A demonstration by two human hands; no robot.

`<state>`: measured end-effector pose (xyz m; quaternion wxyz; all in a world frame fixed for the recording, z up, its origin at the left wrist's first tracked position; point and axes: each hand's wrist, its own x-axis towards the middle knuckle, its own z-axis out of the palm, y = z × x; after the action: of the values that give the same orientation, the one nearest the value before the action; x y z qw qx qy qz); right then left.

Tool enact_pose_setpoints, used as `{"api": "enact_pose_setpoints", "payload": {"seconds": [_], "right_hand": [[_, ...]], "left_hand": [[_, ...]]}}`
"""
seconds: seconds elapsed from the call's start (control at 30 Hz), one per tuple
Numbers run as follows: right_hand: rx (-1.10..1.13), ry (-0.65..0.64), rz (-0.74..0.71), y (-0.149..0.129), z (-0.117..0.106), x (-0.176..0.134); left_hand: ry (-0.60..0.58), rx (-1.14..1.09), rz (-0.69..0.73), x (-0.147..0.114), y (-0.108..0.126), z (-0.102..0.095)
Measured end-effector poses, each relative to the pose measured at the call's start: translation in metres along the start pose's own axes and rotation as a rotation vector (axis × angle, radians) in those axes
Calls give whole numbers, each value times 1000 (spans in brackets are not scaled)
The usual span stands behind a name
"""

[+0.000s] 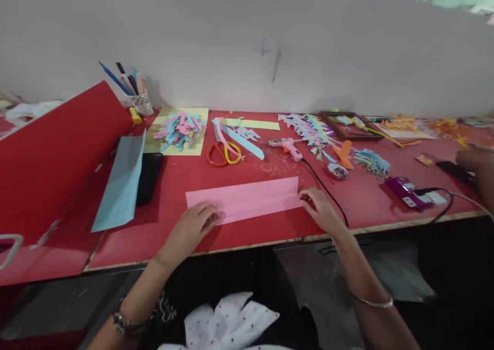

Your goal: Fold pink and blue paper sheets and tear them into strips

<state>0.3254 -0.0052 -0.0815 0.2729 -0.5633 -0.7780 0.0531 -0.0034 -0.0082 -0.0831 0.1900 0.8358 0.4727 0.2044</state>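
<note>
A long strip of pink paper with a lengthwise crease lies in front of me on the red table. My left hand is at its lower left, fingers curled and closed on the near edge. At the strip's right end, my right hand pinches the edge between thumb and fingers. Beyond the paper are scissors with one red and one yellow handle, partly under paper strips. A pink glue gun lies behind the strip, its black cord running past my right hand.
Left of me are a folded light-blue paper, a black object and a tilted red board. Paper cuttings lie on a yellow sheet. A purple power strip sits right. At far right shows another person's hand.
</note>
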Motion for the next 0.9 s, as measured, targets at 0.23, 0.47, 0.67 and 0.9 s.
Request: {"api": "enact_pose_setpoints", "payload": {"seconds": [0.23, 0.47, 0.67, 0.9], "right_hand": [[-182, 269, -95, -46, -4, -5], [-22, -159, -411, -83, 33, 9], [-129, -220, -514, -87, 42, 31], [-234, -133, -553, -98, 45, 43]], "left_hand": [[-2, 6, 104, -10, -9, -5], [-10, 105, 136, -11, -6, -8], [-24, 268, 136, 0, 9, -6], [-54, 365, 168, 32, 27, -1]]}}
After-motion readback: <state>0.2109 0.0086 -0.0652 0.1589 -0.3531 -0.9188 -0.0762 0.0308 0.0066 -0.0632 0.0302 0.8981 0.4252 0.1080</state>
